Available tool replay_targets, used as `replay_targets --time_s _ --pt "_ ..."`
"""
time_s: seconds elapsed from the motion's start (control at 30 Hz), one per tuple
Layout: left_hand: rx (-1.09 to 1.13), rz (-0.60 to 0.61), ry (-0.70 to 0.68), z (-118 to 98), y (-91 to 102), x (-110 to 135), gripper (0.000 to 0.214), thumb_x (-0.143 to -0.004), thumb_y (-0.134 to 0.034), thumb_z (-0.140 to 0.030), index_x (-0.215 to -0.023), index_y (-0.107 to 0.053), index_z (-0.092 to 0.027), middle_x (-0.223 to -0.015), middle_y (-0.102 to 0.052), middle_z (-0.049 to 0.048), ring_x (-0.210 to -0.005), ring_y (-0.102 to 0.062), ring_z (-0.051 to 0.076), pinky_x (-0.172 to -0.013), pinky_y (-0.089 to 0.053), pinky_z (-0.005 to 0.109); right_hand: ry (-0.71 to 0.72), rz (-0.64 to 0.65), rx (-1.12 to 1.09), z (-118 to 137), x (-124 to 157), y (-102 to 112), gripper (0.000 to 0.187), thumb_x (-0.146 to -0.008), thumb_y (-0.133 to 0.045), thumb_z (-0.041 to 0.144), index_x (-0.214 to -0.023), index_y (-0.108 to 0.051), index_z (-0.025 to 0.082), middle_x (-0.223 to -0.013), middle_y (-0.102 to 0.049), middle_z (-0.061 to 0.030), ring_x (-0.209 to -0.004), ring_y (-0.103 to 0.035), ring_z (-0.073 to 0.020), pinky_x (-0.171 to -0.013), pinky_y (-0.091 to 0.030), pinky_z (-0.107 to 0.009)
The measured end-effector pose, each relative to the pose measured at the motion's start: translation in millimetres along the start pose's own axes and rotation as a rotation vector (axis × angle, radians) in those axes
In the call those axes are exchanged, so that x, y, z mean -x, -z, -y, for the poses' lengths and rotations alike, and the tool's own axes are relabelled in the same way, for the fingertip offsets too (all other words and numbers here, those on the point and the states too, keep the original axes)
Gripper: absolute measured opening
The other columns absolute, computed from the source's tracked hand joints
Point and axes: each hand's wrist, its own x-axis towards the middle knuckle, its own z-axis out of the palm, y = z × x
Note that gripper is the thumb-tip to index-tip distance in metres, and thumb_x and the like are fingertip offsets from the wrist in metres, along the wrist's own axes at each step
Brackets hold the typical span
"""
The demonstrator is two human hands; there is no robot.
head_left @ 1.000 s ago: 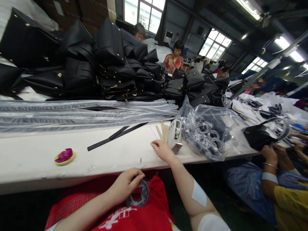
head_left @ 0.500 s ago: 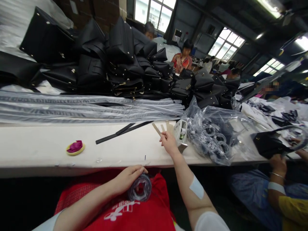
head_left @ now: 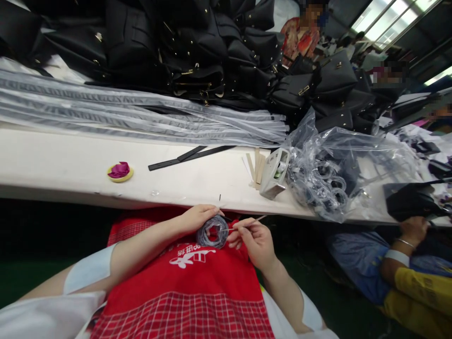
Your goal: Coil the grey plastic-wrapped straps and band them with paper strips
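My left hand (head_left: 200, 219) is closed on a coiled grey strap (head_left: 203, 237) that looks wrapped in clear plastic, held upright against the red apron just below the table edge. My right hand (head_left: 257, 241) pinches a thin pale strip (head_left: 260, 219) close to the coil's right side. One end of the strip reaches toward the coil's centre; whether it touches is too small to tell. On the table above, several beige strips (head_left: 259, 169) lie beside a pale tape dispenser (head_left: 274, 173).
A plastic bag of coiled straps (head_left: 326, 181) sits right of the dispenser. Black straps (head_left: 164, 165) and a yellow dish (head_left: 120, 178) with purple cloth lie left. Behind are long plastic-wrapped straps (head_left: 141, 117) and piled black bags (head_left: 197, 52). A co-worker's arm (head_left: 402, 254) is at right.
My right hand has come down from the beige strips beside the dispenser to the coil, bringing a strip with it. My left hand still holds the coil. The view has tilted downward.
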Motion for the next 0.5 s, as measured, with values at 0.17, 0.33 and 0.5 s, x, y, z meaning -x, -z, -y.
replay_targets --time_s 0.17,0.33,0.5 --pt "-0.01 -0.021 0.024 -2 -1.6 2 0.048 -0.077 -0.059 -0.059 -0.097 -0.068 -0.016 -0.067 -0.07 0.0012 -0.045 -0.053 0.012 -0.046 -0.045 0.025 0.411 -0.148 0.53 -10 -3 2 0.012 -0.086 -0.063 0.03 -0.092 -0.072 0.024 -0.082 -0.072 -0.0069 -0.074 -0.065 -0.0207 -0.072 -0.052 -0.036" --pt "-0.013 -0.031 0.022 -4 -2.9 3 0.048 -0.077 -0.06 -0.06 -0.097 -0.068 -0.017 -0.067 -0.071 0.0021 -0.045 -0.055 0.014 -0.047 -0.045 0.026 0.49 -0.057 0.694 -11 -2 -4 0.012 -0.087 -0.061 0.029 -0.082 -0.071 0.024 -0.072 -0.068 -0.0056 -0.066 -0.06 -0.019 -0.066 -0.045 -0.032" --pt "-0.095 -0.025 -0.078 -2 -1.5 2 0.051 -0.076 -0.059 -0.06 -0.096 -0.071 -0.014 -0.077 -0.073 0.0064 -0.067 -0.064 0.02 -0.065 -0.051 0.031 0.455 0.033 0.868 -26 -13 -19 0.028 -0.093 -0.049 0.035 -0.079 -0.069 0.021 -0.07 -0.064 -0.0072 -0.068 -0.056 -0.0182 -0.067 -0.041 -0.032"
